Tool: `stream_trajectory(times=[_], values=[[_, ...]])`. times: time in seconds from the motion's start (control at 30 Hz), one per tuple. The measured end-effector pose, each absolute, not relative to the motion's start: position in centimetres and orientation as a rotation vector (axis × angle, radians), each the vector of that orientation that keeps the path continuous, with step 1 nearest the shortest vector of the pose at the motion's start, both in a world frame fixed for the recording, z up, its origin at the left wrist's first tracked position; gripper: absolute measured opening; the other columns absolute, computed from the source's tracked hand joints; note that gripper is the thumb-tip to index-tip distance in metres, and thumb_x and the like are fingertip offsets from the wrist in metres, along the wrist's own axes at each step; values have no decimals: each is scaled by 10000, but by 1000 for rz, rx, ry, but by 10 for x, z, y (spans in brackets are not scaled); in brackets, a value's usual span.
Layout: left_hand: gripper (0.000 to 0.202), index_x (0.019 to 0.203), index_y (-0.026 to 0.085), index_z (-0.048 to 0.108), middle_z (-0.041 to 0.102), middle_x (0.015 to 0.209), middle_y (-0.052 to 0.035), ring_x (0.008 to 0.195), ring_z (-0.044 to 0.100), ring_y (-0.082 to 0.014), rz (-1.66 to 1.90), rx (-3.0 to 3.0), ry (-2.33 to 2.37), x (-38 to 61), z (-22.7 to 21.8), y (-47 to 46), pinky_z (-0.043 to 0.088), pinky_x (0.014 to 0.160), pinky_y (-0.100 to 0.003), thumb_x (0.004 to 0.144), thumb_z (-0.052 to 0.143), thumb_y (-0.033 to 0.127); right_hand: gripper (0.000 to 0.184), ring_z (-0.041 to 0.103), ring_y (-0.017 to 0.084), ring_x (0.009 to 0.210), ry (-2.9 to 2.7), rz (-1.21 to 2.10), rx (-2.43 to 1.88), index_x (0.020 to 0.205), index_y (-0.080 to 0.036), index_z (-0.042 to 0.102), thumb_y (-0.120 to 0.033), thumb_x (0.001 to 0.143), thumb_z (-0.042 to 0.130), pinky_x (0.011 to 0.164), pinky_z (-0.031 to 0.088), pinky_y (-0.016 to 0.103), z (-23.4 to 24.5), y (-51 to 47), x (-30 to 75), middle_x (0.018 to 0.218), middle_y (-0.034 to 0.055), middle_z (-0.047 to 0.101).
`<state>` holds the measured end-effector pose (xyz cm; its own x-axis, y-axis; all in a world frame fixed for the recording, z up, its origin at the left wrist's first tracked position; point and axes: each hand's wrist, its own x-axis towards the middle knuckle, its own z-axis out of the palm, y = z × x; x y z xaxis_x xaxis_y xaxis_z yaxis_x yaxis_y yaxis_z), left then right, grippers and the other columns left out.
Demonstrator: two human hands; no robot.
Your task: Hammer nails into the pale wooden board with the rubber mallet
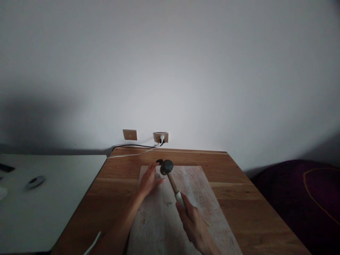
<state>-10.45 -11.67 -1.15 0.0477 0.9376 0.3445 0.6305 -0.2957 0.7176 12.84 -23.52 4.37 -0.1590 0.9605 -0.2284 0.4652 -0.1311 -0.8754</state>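
A pale, worn board (202,198) lies on a wooden table (255,219). My right hand (192,221) is closed round the wooden handle of a hammer (170,175), whose dark head hangs over the far end of the board. My left hand (148,180) rests on the board just left of the hammer head, fingers stretched toward a spot under it. Whether they pinch anything is too small to tell. A small pale bit (168,203) lies on the board between my hands.
A white table (47,198) stands at the left with a dark ring (35,181) on it. Two wall plates (145,135) sit behind the table, with cables (132,150) running from one. A dark purple cushion (300,198) is at the right.
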Motion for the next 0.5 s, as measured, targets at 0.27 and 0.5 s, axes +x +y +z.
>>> stream_trajectory(times=[0.27,0.5], values=[[592,1280,202,574,588,1216,-99,1109,631,-289,1115,1941,1596,-104,-12,-115,531,938,-402,727,784,191,770,579,174,551,-1692,1209,-1480,1377,-130,595,-746,967,380,551,468,248,43,-223,112,613,-15,589],[77,860,206,647,591,969,-41,920,644,-217,1096,1991,1614,-103,-11,-113,517,838,-332,887,696,258,947,345,113,357,-1428,1285,-1673,1404,-138,552,-891,856,383,347,283,207,19,-244,139,482,-101,394]])
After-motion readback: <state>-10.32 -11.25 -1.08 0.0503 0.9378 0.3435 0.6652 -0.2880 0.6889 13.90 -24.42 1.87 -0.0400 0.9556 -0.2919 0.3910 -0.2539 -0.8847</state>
